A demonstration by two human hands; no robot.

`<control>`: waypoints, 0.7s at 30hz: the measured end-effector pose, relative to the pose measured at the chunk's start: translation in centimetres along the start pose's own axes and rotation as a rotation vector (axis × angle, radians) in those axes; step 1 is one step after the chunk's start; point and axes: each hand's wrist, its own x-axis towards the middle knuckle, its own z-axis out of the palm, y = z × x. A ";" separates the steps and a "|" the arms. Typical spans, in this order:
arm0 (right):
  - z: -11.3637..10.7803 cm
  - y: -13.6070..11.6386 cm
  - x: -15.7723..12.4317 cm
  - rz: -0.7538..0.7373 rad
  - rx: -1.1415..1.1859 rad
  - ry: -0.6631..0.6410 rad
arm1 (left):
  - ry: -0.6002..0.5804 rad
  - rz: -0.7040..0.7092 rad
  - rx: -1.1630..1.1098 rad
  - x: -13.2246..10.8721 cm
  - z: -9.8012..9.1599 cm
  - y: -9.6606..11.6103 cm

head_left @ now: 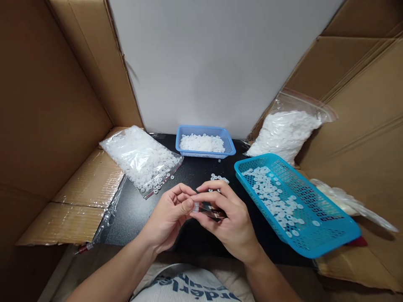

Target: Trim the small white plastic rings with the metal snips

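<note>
My left hand (171, 216) and my right hand (229, 218) meet over the near part of the black table. Between their fingertips is a small white plastic piece (195, 206), mostly covered by the fingers. My left thumb and fingers are closed on it. The right thumb and index finger pinch it from the other side. Under the curled right fingers shows a shiny, see-through brownish piece (217, 212); whether the hand grips it I cannot tell. Just beyond the right hand lie several loose white plastic rings (219, 178).
A blue basket (204, 155) of white rings stands at the back. Right of my hands a larger teal basket (315, 247) holds more. Bags of white pieces lie left (135, 155) and back right (283, 130). Cardboard walls (362, 105) flank the black table (135, 214).
</note>
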 end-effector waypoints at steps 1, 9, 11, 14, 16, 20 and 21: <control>0.1 0.2 0.0 0.028 0.046 0.010 | -0.015 0.003 -0.008 -0.1 0.0 0.1; 1.1 1.0 -0.8 0.290 0.420 0.039 | -0.152 -0.047 -0.101 -0.6 0.0 0.3; 1.1 1.0 -0.8 0.286 0.450 0.041 | -0.127 -0.030 -0.098 -0.7 0.1 0.3; 1.1 0.9 -0.7 0.264 0.425 0.051 | -0.090 0.014 -0.071 -0.7 0.2 0.3; 1.2 0.7 -0.7 0.252 0.386 0.053 | -0.077 0.037 -0.055 -0.6 0.2 0.3; 1.4 0.6 -0.8 0.269 0.420 0.048 | -0.108 0.066 -0.058 -0.5 0.2 0.2; 1.5 0.6 -0.9 0.276 0.446 0.045 | -0.128 0.056 -0.062 -0.6 0.2 0.1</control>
